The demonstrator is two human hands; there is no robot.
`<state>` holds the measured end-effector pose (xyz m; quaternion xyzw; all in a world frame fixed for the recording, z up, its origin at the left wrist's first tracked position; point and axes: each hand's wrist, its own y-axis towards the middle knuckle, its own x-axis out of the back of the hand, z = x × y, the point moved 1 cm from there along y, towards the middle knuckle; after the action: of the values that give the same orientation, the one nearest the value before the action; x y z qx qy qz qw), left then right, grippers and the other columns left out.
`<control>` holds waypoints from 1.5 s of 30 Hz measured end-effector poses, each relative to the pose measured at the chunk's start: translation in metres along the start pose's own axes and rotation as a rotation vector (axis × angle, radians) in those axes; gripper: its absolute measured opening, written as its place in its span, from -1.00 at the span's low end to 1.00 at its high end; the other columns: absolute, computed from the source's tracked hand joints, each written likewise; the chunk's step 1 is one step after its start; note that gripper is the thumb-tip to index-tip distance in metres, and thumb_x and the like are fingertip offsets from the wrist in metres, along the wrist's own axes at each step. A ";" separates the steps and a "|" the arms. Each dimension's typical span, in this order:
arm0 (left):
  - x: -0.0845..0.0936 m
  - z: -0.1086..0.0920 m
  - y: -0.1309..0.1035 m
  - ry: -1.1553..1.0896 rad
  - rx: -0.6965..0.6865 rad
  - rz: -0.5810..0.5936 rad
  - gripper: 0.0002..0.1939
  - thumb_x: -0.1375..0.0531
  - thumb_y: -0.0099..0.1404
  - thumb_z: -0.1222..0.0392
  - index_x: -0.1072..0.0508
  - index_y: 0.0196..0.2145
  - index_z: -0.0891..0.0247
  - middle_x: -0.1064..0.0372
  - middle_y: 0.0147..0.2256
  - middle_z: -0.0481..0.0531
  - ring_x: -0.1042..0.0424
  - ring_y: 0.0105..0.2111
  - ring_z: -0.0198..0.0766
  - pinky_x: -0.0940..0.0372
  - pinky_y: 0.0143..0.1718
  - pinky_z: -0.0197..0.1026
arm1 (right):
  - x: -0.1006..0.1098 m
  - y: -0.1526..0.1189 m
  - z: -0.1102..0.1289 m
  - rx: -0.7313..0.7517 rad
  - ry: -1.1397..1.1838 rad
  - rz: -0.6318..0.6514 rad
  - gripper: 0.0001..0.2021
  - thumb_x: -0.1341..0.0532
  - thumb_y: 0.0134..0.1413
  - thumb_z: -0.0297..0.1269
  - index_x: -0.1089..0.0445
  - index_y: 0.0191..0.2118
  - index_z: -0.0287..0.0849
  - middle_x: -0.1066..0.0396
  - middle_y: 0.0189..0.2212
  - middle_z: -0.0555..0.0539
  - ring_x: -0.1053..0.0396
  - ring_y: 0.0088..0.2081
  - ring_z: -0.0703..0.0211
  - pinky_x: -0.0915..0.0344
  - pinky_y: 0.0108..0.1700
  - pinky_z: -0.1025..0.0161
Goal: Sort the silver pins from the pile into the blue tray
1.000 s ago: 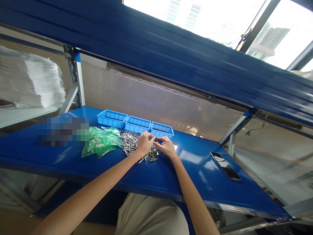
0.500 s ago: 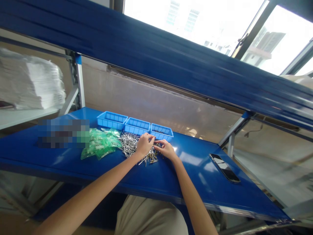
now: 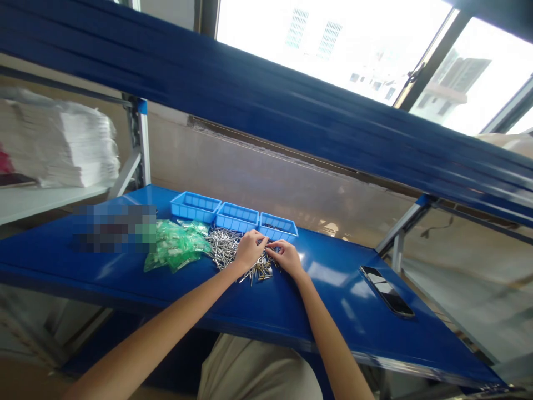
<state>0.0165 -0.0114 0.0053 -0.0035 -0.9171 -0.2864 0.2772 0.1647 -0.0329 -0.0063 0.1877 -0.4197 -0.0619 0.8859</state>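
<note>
A heap of thin silvery metal pins or screws (image 3: 224, 246) lies on the blue table, with some brass-coloured ones at its right end. Over that right end, my left hand (image 3: 251, 248) is closed in a pinch. Close beside it, my right hand (image 3: 286, 256) is pinched too, its fingertips almost meeting those of the left. What sits between the fingers is too small to make out. Just behind the hands stands the right blue bin (image 3: 278, 226) with small dark pieces in it. The middle blue bin (image 3: 237, 217) touches the heap's back edge.
A third blue bin (image 3: 195, 207) continues the row to the left. Green plastic bags (image 3: 177, 245) lie left of the heap, beside a blurred-out patch. A phone (image 3: 386, 291) rests on the table's right side. A blue shelf beam (image 3: 266, 105) crosses above the table.
The view has shifted slightly, so everything sits a little further right and lower. Both hands stay pinched together over the heap, with only small finger movement.
</note>
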 end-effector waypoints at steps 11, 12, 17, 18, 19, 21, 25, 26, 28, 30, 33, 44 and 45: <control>-0.003 0.001 -0.002 -0.007 -0.022 -0.009 -0.73 -0.14 0.12 0.07 -0.46 -0.60 0.28 -0.32 -0.43 0.03 -0.32 -0.38 -0.29 -0.21 -0.32 -0.24 | 0.001 0.000 0.000 0.000 -0.055 -0.051 -0.73 -0.14 -0.08 -0.06 -0.46 -0.38 -0.11 -0.42 -0.40 -0.04 -0.25 -0.54 0.27 -0.16 -0.50 0.32; -0.003 0.001 -0.002 -0.011 -0.021 -0.011 -0.73 -0.14 0.12 0.07 -0.46 -0.59 0.28 -0.32 -0.43 0.03 -0.33 -0.38 -0.29 -0.21 -0.31 -0.24 | 0.001 0.000 0.000 -0.003 -0.053 -0.051 -0.74 -0.13 -0.08 -0.06 -0.46 -0.39 -0.10 -0.43 -0.40 -0.03 -0.25 -0.54 0.26 -0.17 -0.49 0.32; -0.002 -0.002 -0.003 -0.013 0.005 -0.014 -0.68 -0.08 0.18 0.07 -0.46 -0.60 0.25 -0.31 -0.43 0.03 -0.32 -0.37 -0.27 -0.21 -0.29 -0.21 | 0.000 -0.001 -0.004 -0.016 -0.038 -0.055 -0.75 -0.13 -0.07 -0.07 -0.46 -0.39 -0.08 -0.45 -0.39 -0.02 -0.25 -0.53 0.25 -0.19 -0.47 0.30; -0.001 -0.002 -0.003 -0.015 0.010 -0.012 -0.66 -0.05 0.20 0.07 -0.47 -0.60 0.24 -0.32 -0.43 0.03 -0.32 -0.36 -0.27 -0.21 -0.27 -0.21 | 0.000 -0.001 -0.004 -0.015 -0.035 -0.053 -0.75 -0.13 -0.08 -0.07 -0.47 -0.38 -0.08 -0.45 -0.39 -0.02 -0.25 -0.54 0.25 -0.19 -0.47 0.30; -0.001 -0.003 -0.003 -0.022 0.018 -0.011 -0.64 -0.02 0.22 0.08 -0.48 -0.58 0.23 -0.32 -0.43 0.02 -0.32 -0.36 -0.27 -0.21 -0.26 -0.21 | -0.001 -0.001 -0.005 -0.012 -0.033 -0.050 -0.75 -0.14 -0.08 -0.08 -0.47 -0.37 -0.08 -0.45 -0.39 -0.02 -0.25 -0.54 0.24 -0.20 -0.46 0.29; 0.000 -0.005 -0.003 -0.045 0.034 -0.011 -0.63 0.02 0.25 0.09 -0.50 -0.53 0.20 -0.32 -0.42 0.02 -0.33 -0.34 -0.27 -0.21 -0.25 -0.22 | -0.001 -0.001 -0.005 0.000 -0.032 -0.049 -0.77 -0.15 -0.09 -0.10 -0.47 -0.36 -0.08 -0.45 -0.40 -0.03 -0.26 -0.53 0.23 -0.22 -0.43 0.28; 0.002 -0.007 -0.003 -0.087 0.054 -0.033 -0.63 0.07 0.29 0.09 -0.51 -0.39 0.19 -0.33 -0.39 0.01 -0.33 -0.35 -0.30 -0.23 -0.28 -0.26 | -0.001 0.000 -0.004 0.023 -0.038 -0.053 -0.78 -0.15 -0.09 -0.14 -0.47 -0.35 -0.08 -0.45 -0.39 -0.03 -0.27 -0.50 0.22 -0.23 -0.39 0.26; 0.003 -0.007 -0.003 -0.088 0.049 -0.040 -0.64 0.07 0.28 0.10 -0.50 -0.36 0.19 -0.33 -0.38 0.01 -0.33 -0.36 -0.30 -0.23 -0.30 -0.26 | 0.000 0.000 -0.003 0.025 -0.041 -0.055 -0.78 -0.14 -0.08 -0.14 -0.47 -0.34 -0.08 -0.44 -0.38 -0.03 -0.28 -0.49 0.22 -0.23 -0.39 0.27; 0.003 -0.006 -0.002 -0.075 0.034 -0.049 -0.68 0.04 0.27 0.11 -0.50 -0.34 0.19 -0.32 -0.38 0.00 -0.33 -0.39 -0.32 -0.23 -0.33 -0.27 | 0.000 -0.001 -0.001 0.022 -0.047 -0.064 -0.77 -0.12 -0.06 -0.14 -0.47 -0.34 -0.07 -0.44 -0.37 -0.02 -0.29 -0.48 0.23 -0.22 -0.39 0.28; 0.002 -0.005 -0.002 -0.058 0.016 -0.052 -0.73 -0.02 0.23 0.12 -0.51 -0.37 0.20 -0.31 -0.38 0.00 -0.33 -0.41 -0.33 -0.23 -0.35 -0.27 | 0.001 -0.001 0.002 0.016 -0.057 -0.068 -0.76 -0.11 -0.03 -0.12 -0.46 -0.34 -0.07 -0.43 -0.37 -0.02 -0.30 -0.47 0.24 -0.20 -0.41 0.30; 0.001 -0.002 -0.002 -0.047 -0.012 -0.046 -0.81 -0.11 0.16 0.15 -0.52 -0.43 0.21 -0.30 -0.38 0.01 -0.33 -0.40 -0.33 -0.24 -0.33 -0.27 | 0.003 -0.003 0.006 -0.026 -0.140 -0.095 -0.73 -0.12 -0.06 -0.03 -0.46 -0.34 -0.04 -0.41 -0.37 -0.01 -0.30 -0.48 0.24 -0.15 -0.48 0.33; -0.001 -0.001 -0.004 0.084 -0.014 0.054 -0.85 -0.21 0.05 0.12 -0.50 -0.53 0.23 -0.32 -0.36 0.04 -0.33 -0.32 -0.23 -0.23 -0.29 -0.19 | 0.009 -0.005 -0.005 -0.148 -0.295 -0.048 -0.60 -0.17 -0.19 0.09 -0.43 -0.24 -0.03 -0.37 -0.28 -0.03 -0.34 -0.40 0.19 -0.11 -0.51 0.33; -0.001 -0.001 -0.005 0.124 -0.035 0.096 -0.85 -0.20 0.06 0.11 -0.50 -0.54 0.22 -0.33 -0.38 0.04 -0.32 -0.30 -0.19 -0.22 -0.27 -0.17 | 0.008 -0.004 -0.005 -0.141 -0.272 -0.029 -0.63 -0.16 -0.16 0.07 -0.43 -0.26 -0.03 -0.38 -0.29 -0.02 -0.34 -0.41 0.20 -0.12 -0.50 0.34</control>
<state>0.0172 -0.0157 0.0026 -0.0346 -0.8919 -0.2883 0.3467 0.1737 -0.0378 -0.0047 0.1208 -0.5278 -0.1290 0.8308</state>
